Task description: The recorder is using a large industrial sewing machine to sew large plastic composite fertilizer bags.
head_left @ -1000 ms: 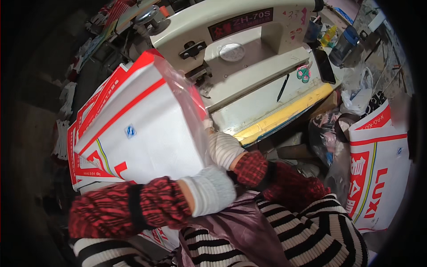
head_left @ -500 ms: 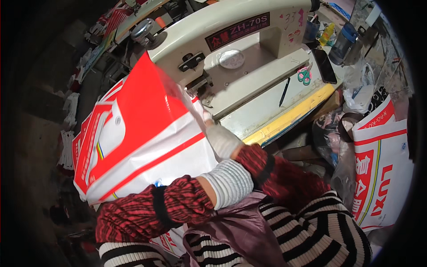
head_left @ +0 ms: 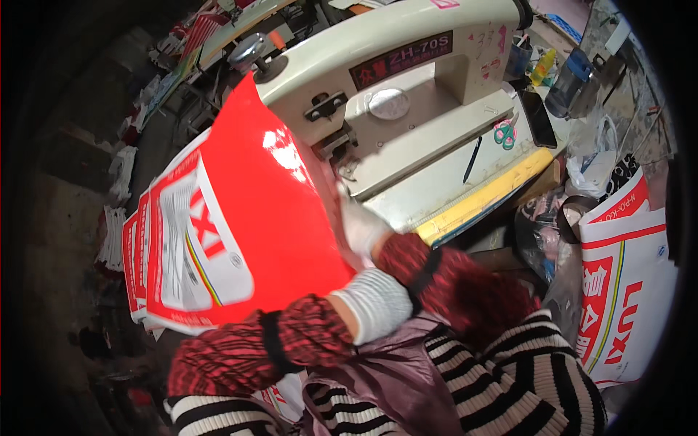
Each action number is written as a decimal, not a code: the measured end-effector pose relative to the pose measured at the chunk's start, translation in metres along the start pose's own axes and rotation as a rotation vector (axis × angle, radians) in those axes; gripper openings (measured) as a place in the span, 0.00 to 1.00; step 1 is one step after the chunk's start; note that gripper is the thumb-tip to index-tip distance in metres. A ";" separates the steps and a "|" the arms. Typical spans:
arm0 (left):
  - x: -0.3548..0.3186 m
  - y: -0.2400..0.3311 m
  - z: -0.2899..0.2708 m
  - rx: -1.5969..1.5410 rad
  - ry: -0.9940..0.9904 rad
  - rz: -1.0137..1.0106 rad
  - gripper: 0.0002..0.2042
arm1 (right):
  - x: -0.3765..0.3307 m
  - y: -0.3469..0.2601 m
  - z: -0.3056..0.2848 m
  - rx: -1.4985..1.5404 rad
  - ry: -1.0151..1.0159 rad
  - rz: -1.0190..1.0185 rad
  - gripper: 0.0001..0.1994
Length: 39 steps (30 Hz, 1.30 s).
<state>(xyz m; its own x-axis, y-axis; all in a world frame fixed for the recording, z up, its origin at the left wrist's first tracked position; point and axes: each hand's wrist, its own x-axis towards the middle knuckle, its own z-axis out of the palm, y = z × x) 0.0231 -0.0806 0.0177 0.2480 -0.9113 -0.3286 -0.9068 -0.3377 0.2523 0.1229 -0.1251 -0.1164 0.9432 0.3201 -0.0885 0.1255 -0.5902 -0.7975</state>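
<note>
The right hand [head_left: 362, 227], in a pale knit glove, is reaching forward to the right edge of a glossy red-and-white sack [head_left: 269, 211]. Its fingertips are touching that edge, but blur is hiding whether they are pinching it. The left hand [head_left: 376, 305], also gloved, is resting just nearer the body, against the sack's near corner; its fingers are staying out of sight, so whether they are spread or closed cannot be told. The sack is spreading out to the left of both hands, its top corner rising beyond them beside the head of a cream sewing machine [head_left: 323, 69]. This machine is standing ahead of the hands on a pale desk [head_left: 429, 192], whose near edge is carrying a yellow strip [head_left: 494, 195]. To the right of the right hand and beyond it, a dark pen [head_left: 472, 160], green-handled scissors [head_left: 504, 134] and a black phone [head_left: 538, 118] are lying. Well to the right of both hands, another white-and-red sack [head_left: 636, 280] is standing upright.
</note>
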 end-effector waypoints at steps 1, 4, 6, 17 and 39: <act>0.000 0.001 0.000 -0.011 0.033 -0.029 0.06 | -0.014 -0.015 -0.003 -0.076 -0.084 0.037 0.21; -0.013 0.002 -0.009 -0.072 -0.200 0.019 0.07 | -0.049 -0.019 -0.018 -0.155 -0.204 0.073 0.19; -0.032 0.000 -0.076 0.092 -0.273 -0.161 0.14 | -0.034 -0.028 -0.031 -0.378 -0.296 0.119 0.30; -0.001 -0.006 0.031 0.146 0.029 -0.076 0.08 | -0.006 0.010 0.007 -0.126 -0.085 -0.034 0.23; -0.023 -0.106 0.049 -1.266 1.338 -0.927 0.08 | -0.066 0.020 -0.012 1.041 -0.057 -0.005 0.23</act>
<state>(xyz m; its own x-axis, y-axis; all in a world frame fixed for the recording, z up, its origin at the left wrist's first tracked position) 0.0969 -0.0123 -0.0459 0.9682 0.2170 -0.1244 0.1500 -0.1056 0.9830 0.0671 -0.1668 -0.1198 0.9243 0.3709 -0.0903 -0.2233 0.3333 -0.9160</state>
